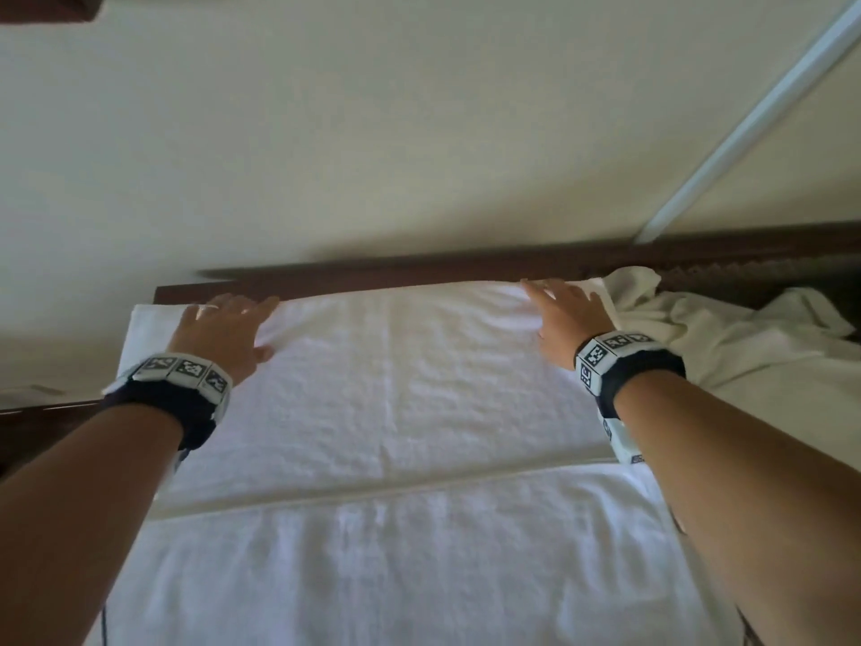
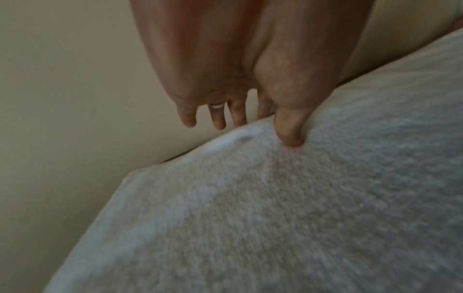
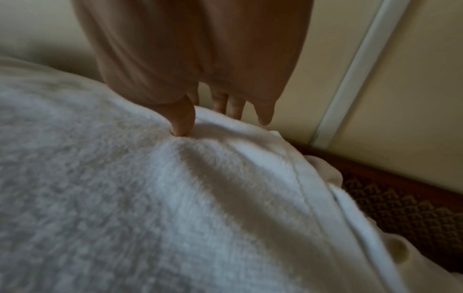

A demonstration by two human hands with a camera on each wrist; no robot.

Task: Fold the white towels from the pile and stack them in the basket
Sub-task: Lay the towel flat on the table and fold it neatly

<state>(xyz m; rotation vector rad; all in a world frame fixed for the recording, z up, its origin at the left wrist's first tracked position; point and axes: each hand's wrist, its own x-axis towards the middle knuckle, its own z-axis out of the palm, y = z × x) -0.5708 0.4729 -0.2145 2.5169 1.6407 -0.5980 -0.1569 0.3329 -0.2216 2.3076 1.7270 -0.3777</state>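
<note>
Against a cream wall, a soft, limp white towel point(image 1: 396, 389) lies spread on a dark wooden table point(image 1: 326, 277), left hand point(image 1: 223, 328) and right hand point(image 1: 563, 314) pressing straight, slightly spread fingers near its far corners, the best holds.

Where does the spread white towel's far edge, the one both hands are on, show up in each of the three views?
Head: the towel fills the middle; its far edge runs between the left hand and right hand.
Left wrist: the edge crosses diagonally under the left hand's thumb.
Right wrist: the edge bunches beneath the right hand's thumb.
Shared landmark: the cream wall behind the edge.
</note>
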